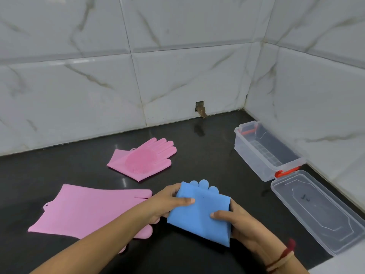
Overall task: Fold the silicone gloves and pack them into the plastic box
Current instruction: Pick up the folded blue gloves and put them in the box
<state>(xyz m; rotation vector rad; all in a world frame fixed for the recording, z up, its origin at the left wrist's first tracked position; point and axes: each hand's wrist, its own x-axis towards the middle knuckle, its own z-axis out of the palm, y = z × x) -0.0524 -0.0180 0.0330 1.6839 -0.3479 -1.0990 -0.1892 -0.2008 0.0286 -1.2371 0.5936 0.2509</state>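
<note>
While both hands pinch the blue glove (199, 212), it sits folded over, with its round fingertips peeking out at the far edge. The left hand (167, 204) is closed on the glove's left side, thumb on top. The right hand (237, 222) is closed on the right side, thumb on top too. The glove is held low over the dark counter (207, 147); I cannot tell if it touches.

The plastic box (264, 153) is the thing to look at. It stands open and looks empty, away from the blue glove, to the right and farther back, near the tiled wall. Its long side runs from far-left to near-right. Its clear lid (316, 212) lies flat just beside the box's near end, close to the right hand.

The right hand is nearer to the box, so I think it would carry the glove there. The folded glove may need a turn so it lines up with the box's long side. It might spring open if let go.

Two pink gloves wait on the other side from the box: one pink glove (142, 159) farther back, and a big pink glove (88, 210) partly under the left arm.
</note>
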